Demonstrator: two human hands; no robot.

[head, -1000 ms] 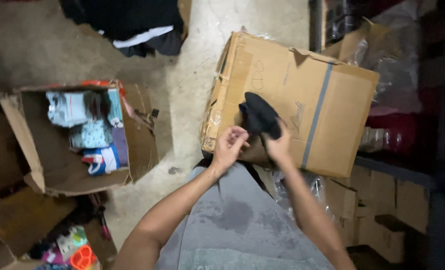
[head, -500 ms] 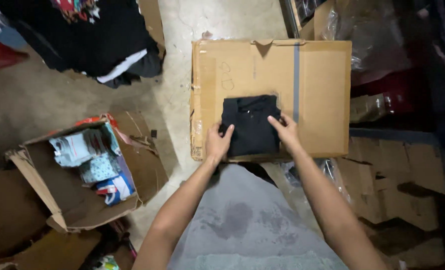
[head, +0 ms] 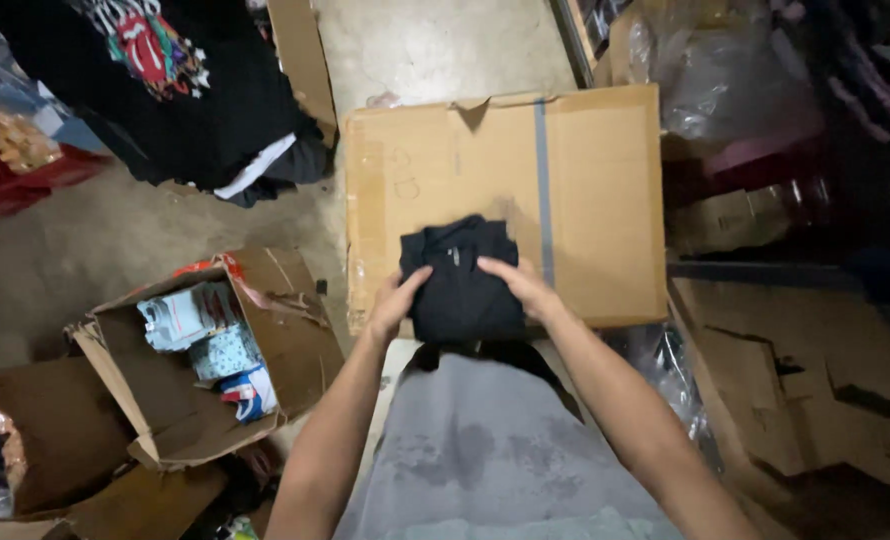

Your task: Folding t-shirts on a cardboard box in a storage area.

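A folded black garment [head: 460, 280] lies on top of a closed cardboard box [head: 585, 200] at the centre of the frame, near the box's lower edge, and both hands are on it. The left hand [head: 397, 300] sits at the garment's left side, fingers curled around the edge and pinching the fabric. The right hand [head: 520, 285] lies across the right part of the garment, fingers spread flat and pressing down, not closed around anything. The garment's lower end hangs a little past the box edge, towards the person's grey shirt [head: 495, 460], which fills the bottom middle of the frame. A strip of grey tape [head: 543, 170] runs top to bottom down the box lid, just right of the garment. At lower left, well apart from the hands, stands an open carton [head: 295, 350] with its flaps splayed, holding small packets [head: 210, 335] in white, pale blue and red. At upper left a heap of dark clothes [head: 165, 90] rests on the concrete floor [head: 95, 260], one piece showing a red printed design. Clear plastic bags [head: 725, 80] are bunched at upper right, and flattened cardboard [head: 795, 380] lies at lower right in shadow.
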